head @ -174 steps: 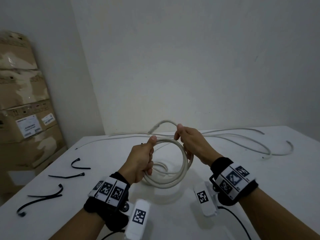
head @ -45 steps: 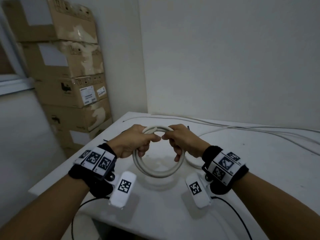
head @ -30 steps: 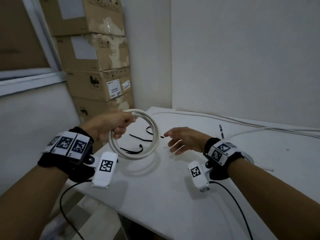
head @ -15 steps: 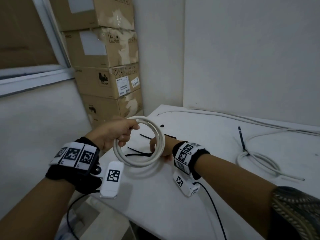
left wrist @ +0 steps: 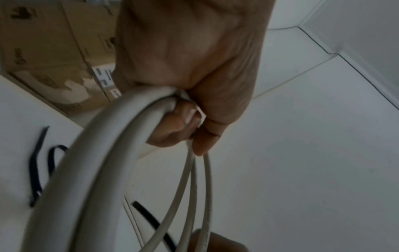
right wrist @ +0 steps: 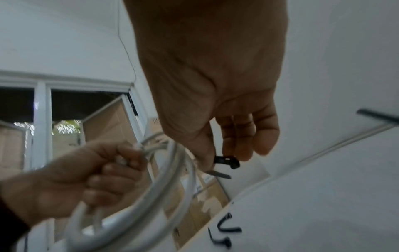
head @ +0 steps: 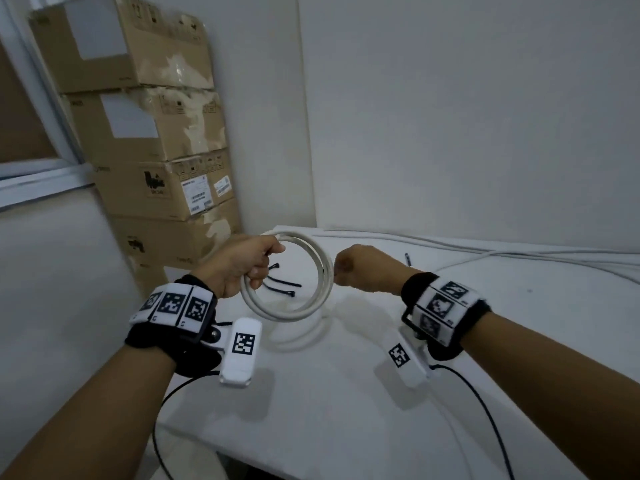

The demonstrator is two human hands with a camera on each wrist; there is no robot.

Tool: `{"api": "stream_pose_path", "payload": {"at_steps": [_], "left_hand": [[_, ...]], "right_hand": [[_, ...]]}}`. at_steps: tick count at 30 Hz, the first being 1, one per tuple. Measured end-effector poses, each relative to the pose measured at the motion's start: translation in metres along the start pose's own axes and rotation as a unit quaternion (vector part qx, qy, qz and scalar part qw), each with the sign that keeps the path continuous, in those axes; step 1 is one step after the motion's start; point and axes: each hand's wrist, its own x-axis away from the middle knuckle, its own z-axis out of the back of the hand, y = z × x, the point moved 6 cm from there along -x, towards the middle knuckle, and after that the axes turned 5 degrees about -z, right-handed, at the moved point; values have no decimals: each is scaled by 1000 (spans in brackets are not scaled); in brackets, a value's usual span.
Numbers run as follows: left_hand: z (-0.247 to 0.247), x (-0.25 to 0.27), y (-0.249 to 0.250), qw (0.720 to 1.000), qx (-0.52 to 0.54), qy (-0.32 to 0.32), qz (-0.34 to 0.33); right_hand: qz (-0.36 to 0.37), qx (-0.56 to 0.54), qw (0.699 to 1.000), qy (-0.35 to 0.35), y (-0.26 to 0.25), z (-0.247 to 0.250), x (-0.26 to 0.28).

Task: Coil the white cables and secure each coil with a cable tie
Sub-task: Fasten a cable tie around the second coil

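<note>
White cable coil held up above the counter, left hand curled tight round its top. Right hand just beside the coil — thumb and fingers pinching a black cable tie. More ties lying flat on the counter behind — loose white cables along the wall.

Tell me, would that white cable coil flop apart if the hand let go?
Probably it would spring open: no tie binds the white cable coil, only the left hand grips its loops. It seems fairly stiff, holding a round hoop in the air.
</note>
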Motion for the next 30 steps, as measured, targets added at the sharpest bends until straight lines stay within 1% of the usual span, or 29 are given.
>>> {"api": "stream_pose_path", "payload": {"at_steps": [3,5,6,7,9,10,11,12,14,16,20,23,25,26,28,30], "left_hand": [[-39,0,16,1000,-1,-5,-27],[-67,-1,28,999,1,-10,-44],[-83,0,34,998,2,-16,-53],[-99,1,40,998,4,-24,-63],[-132,1,52,996,0,-39,-85],[-145,3,57,994,-2,-45,-96],[-164,6,64,993,-7,-55,-108],[-182,9,69,991,-10,-66,-118],[-211,14,81,988,-9,-80,-135],[-232,20,89,985,-7,-86,-151],[-264,30,99,980,-4,-104,-168],[-280,38,102,976,-12,-117,-185],[-286,42,101,974,-9,-123,-190],[-287,43,100,974,-1,-126,-187],[-290,46,98,974,20,-137,-177],[-293,47,95,975,23,-137,-173]], "right_hand": [[-35,-23,994,98,37,45,48],[-53,-111,975,186,63,75,86],[-63,-186,954,228,76,86,107],[-71,-277,924,255,87,93,127],[-76,-461,845,258,100,92,161],[-76,-530,806,251,101,88,173],[-75,-579,769,259,107,88,186],[-71,-611,737,279,113,89,197],[-59,-650,686,321,125,96,214],[-67,-693,638,328,137,92,219],[-144,-792,528,270,154,56,207],[-158,-845,455,232,161,42,194],[-149,-868,422,216,162,42,187],[-145,-873,413,213,162,42,184],[-138,-875,411,215,160,46,179],[-138,-871,421,213,155,48,173]]}}
